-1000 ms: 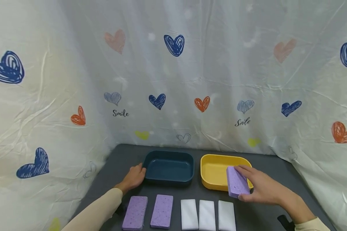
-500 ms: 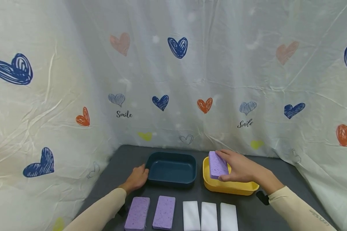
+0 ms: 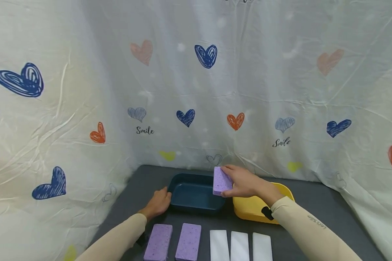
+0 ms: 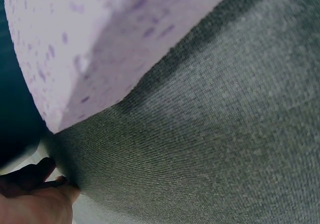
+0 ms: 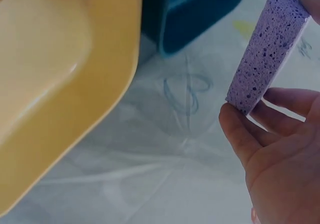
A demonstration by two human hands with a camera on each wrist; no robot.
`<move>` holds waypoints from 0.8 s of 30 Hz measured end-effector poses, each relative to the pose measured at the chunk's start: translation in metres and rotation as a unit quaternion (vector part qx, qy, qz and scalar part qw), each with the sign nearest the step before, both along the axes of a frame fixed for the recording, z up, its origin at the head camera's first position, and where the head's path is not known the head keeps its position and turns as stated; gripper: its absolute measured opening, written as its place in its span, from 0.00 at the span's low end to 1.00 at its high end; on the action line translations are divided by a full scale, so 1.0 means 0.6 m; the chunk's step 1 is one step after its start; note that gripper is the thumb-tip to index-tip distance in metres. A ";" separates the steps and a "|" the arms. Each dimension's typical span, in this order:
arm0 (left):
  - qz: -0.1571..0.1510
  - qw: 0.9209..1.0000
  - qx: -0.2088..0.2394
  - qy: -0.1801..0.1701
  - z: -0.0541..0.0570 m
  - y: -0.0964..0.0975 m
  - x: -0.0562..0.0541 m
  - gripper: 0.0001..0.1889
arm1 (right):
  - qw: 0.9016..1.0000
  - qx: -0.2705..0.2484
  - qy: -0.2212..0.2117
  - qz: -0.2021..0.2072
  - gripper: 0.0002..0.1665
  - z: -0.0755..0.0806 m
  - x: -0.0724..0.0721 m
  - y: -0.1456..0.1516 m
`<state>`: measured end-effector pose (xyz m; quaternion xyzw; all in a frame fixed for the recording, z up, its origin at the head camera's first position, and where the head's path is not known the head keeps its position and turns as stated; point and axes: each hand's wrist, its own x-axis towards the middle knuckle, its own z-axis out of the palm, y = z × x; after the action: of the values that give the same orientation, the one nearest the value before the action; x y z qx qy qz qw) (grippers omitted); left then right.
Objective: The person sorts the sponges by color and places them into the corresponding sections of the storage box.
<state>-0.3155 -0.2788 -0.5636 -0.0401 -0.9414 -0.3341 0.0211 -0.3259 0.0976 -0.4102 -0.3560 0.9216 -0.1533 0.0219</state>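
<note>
Pale cloth printed with hearts hangs behind the grey desk. Right of centre in the head view, the right hand pinches a purple sponge by opposite ends, the sponge overlapping the right end of the blue tray; the yellow tray sits just beside, farther right. At the blue tray's left edge is the left hand; whether its fingers grip or merely touch, I cannot tell. A loosened pinch could drop the sponge askew on the rim, and too low a pass could bump either tray.
</note>
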 end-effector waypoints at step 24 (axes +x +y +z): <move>0.009 1.000 -0.015 0.001 -0.056 -0.018 -0.033 0.33 | 0.999 0.022 -0.044 0.008 0.58 -0.087 -0.047 -0.145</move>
<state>-0.3354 -0.2899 -0.5972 -0.0319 -0.9465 -0.3201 0.0249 -0.3543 0.0106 -0.4627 -0.3557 0.9200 -0.1486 0.0713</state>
